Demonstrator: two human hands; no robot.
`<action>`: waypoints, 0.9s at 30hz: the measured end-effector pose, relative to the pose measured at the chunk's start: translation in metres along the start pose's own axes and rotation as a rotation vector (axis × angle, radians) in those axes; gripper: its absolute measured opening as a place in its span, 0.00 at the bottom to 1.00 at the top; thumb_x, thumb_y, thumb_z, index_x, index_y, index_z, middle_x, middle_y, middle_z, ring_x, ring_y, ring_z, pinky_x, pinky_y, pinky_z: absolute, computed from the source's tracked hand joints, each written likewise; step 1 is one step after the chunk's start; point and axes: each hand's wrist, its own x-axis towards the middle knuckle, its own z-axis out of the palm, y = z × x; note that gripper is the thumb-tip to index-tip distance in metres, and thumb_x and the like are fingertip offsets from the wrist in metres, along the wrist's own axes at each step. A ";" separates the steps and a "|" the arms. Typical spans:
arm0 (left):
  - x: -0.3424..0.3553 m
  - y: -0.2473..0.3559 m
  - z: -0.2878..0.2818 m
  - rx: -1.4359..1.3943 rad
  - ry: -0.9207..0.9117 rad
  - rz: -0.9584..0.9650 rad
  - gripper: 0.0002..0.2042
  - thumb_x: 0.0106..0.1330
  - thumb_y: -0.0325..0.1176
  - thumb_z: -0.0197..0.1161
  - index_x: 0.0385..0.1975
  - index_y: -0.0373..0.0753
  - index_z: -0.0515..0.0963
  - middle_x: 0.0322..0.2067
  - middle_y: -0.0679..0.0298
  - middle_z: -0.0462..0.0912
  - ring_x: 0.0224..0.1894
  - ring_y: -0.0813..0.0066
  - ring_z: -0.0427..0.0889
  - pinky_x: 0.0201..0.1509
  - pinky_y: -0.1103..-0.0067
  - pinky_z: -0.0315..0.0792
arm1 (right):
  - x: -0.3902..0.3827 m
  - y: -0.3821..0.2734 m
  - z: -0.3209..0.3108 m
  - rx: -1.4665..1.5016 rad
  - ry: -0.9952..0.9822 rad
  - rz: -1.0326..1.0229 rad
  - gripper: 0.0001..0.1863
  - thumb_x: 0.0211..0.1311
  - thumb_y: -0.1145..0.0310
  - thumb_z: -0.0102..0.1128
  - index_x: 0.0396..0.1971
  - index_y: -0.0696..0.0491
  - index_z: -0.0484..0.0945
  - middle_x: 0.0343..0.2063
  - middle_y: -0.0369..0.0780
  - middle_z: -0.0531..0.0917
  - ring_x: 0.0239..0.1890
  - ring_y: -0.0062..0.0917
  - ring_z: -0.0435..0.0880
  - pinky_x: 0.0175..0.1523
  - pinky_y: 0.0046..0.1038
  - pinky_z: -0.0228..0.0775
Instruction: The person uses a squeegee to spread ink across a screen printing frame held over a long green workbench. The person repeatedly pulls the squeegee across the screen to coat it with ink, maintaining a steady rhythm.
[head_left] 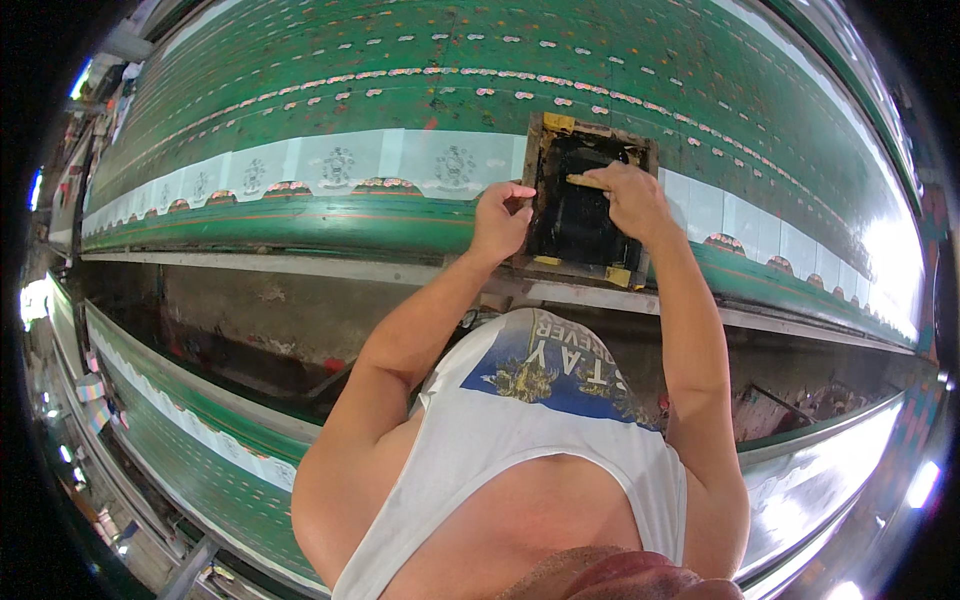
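Observation:
A screen-printing frame (597,129) with a dark, ink-stained mesh and yellow patches at its corners lies across a row of pale panels (450,160) on the long green table (430,105). My left hand (503,220) is at the frame's left side, fingertips pinched at its edge. My right hand (635,205) grips a thin tan squeegee (585,181) over the dark middle of the frame. The panels left of the frame carry faint dark printed designs, with colored arched shapes along their lower edge.
Rows of small printed pieces (480,75) run along the table. Below its metal edge rail (230,263) is a dark gap, behind my body. A second green table (200,470) with pale strips runs parallel behind me. Lights and rails line the far left and right.

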 end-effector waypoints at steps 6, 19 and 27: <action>0.001 0.010 0.000 -0.010 -0.020 -0.034 0.14 0.69 0.16 0.73 0.52 0.34 0.86 0.62 0.57 0.84 0.53 0.73 0.88 0.60 0.74 0.82 | -0.053 -0.028 0.014 0.008 0.032 -0.041 0.27 0.58 0.84 0.61 0.56 0.48 0.91 0.46 0.44 0.89 0.54 0.46 0.88 0.63 0.46 0.81; -0.009 0.009 0.011 0.165 0.091 0.281 0.18 0.61 0.22 0.73 0.52 0.39 0.87 0.56 0.49 0.83 0.62 0.49 0.82 0.70 0.63 0.74 | -0.119 -0.067 0.040 0.058 0.097 -0.016 0.24 0.58 0.74 0.76 0.57 0.52 0.90 0.56 0.43 0.87 0.62 0.44 0.83 0.70 0.45 0.75; -0.016 0.011 0.020 0.224 0.098 0.221 0.21 0.51 0.16 0.71 0.46 0.41 0.88 0.61 0.45 0.83 0.67 0.42 0.78 0.76 0.57 0.68 | -0.155 -0.018 0.059 0.237 0.530 0.371 0.21 0.68 0.70 0.76 0.60 0.54 0.88 0.62 0.46 0.86 0.68 0.45 0.82 0.73 0.42 0.73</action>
